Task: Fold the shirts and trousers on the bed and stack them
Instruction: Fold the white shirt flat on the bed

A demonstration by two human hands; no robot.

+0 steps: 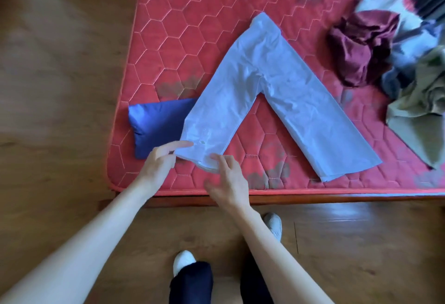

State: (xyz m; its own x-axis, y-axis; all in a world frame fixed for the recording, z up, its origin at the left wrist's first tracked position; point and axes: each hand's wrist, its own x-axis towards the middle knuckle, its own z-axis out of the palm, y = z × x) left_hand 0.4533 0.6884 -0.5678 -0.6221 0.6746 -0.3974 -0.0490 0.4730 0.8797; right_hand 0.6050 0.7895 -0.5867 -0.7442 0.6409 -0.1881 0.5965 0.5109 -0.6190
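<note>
Red quilted mattress (192, 38) over a wooden floor (60, 62). Both hands meet at the near cuff of a pale blue garment (260, 82) spread in an inverted V: the left hand (160, 161) pinches its corner, the right hand (228, 178) rests loosely spread fingers on the hem. A folded dark blue garment (156, 123) lies just left, partly beneath; crumpled clothes (385, 50) sit far right.

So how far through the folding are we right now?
One item looks done: a folded blue piece lies at the mattress corner. In hand: light blue trousers spread flat, both hands, left and right, at one leg's hem. Left: a crumpled pile of maroon, grey and olive clothes.
</note>
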